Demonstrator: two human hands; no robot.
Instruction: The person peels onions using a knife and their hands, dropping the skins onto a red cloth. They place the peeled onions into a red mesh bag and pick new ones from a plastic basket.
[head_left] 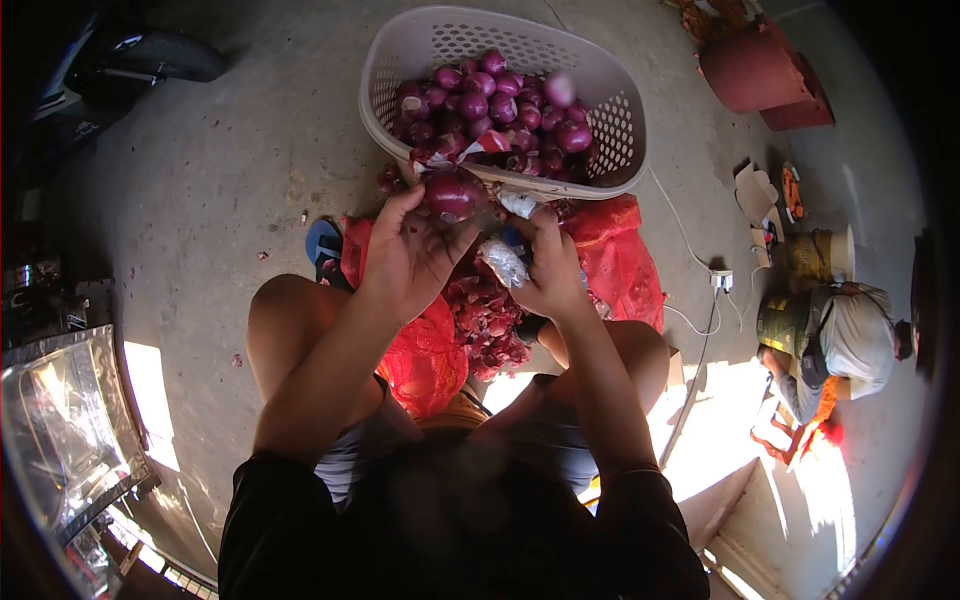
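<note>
In the head view, my left hand point(405, 255) holds a peeled-looking red onion point(455, 193) from below, its thumb along the onion's side. Close beside it, my right hand point(548, 268) is closed, with silvery-white wrapping around the thumb and a finger. Whatever sits between those fingertips is blurred and too small to name. Just beyond both hands stands a pale plastic basket point(622, 125) with perforated walls, holding many shiny red onions point(502, 105). Loose purple onion skins point(488, 325) lie heaped below my hands, between my legs.
Red mesh bags point(618, 262) lie on both sides of the skins. A cable runs to a white plug block point(721, 280) on the right. Farther right, a person point(850, 335) bends over near a yellowish bucket point(822, 254). Dark red tubs point(752, 72) stand at upper right.
</note>
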